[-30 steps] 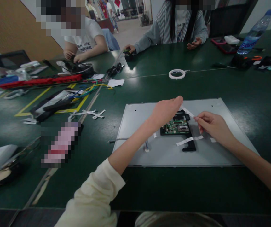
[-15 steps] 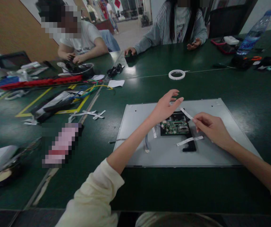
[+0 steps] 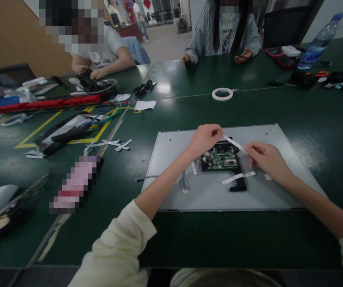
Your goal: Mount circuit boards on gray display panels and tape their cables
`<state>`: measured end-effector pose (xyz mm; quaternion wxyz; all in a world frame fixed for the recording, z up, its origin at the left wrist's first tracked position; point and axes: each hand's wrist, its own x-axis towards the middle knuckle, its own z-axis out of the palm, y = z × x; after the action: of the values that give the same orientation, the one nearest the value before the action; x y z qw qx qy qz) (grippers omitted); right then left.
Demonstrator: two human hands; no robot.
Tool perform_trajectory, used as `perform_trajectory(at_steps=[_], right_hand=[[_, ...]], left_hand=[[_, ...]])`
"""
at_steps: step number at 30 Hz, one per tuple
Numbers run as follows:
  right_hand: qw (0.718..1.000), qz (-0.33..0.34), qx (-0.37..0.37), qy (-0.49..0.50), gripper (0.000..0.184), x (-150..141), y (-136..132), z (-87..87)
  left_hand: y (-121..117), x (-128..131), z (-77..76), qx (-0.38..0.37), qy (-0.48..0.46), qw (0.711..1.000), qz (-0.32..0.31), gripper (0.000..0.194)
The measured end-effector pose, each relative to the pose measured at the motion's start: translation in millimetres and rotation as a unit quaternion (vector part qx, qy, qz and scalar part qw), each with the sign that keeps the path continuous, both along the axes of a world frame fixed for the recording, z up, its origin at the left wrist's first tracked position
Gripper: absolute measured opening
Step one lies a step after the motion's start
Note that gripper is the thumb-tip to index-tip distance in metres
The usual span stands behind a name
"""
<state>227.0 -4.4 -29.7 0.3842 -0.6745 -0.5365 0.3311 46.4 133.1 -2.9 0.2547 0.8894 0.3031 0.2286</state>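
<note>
Open a moment ago, the left hand (image 3: 206, 139) now seems to pinch the far-left end of the thin white tape strip (image 3: 233, 142), its near-right end gripped by the right hand (image 3: 267, 160), steadying it beside the green circuit board (image 3: 219, 160) on the flat grey metal panel (image 3: 173, 155).

At the upper right of the frame, you can read "Gan" on the blue label (image 3: 310, 57) of a bottle (image 3: 322, 39); at top centre, "THE 20" shows on a shirt (image 3: 225, 35); lettering on the white T-shirt (image 3: 115, 47), upper left, is too blurred for you to read.
</note>
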Motion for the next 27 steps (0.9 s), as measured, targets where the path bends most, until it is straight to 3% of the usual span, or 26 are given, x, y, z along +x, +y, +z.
perform_trajectory(at_steps=[3, 5, 8, 13, 20, 27], right_hand=[[0.994, -0.015, 0.009, -0.110, 0.034, -1.7, 4.6, 0.5], [0.982, -0.010, 0.016, -0.189, 0.034, -5.0, 7.7, 1.5], [0.957, -0.009, 0.017, -0.289, 0.033, -10.8, 11.0, 1.9], [0.932, -0.027, -0.012, -0.361, 0.032, -15.5, 13.7, -0.3], [0.935, -0.020, -0.017, -0.354, 0.035, -15.2, 15.4, 0.2], [0.929, -0.019, -0.027, -0.370, 0.033, -16.7, 14.7, 1.2]], left_hand=[[0.4, 0.8, -0.6, 0.140, 0.080, 0.987, -0.005, 0.026], [1.5, 2.6, -0.8, 0.171, 0.111, 0.979, -0.001, 0.027], [3.7, 6.4, -2.1, 0.158, 0.147, 0.976, 0.008, 0.025], [3.4, 10.6, -6.2, 0.126, 0.199, 0.971, 0.039, 0.024], [0.4, 14.0, -12.8, 0.135, 0.219, 0.963, 0.075, 0.025], [3.5, 18.0, -17.7, 0.138, 0.206, 0.967, 0.062, 0.023]])
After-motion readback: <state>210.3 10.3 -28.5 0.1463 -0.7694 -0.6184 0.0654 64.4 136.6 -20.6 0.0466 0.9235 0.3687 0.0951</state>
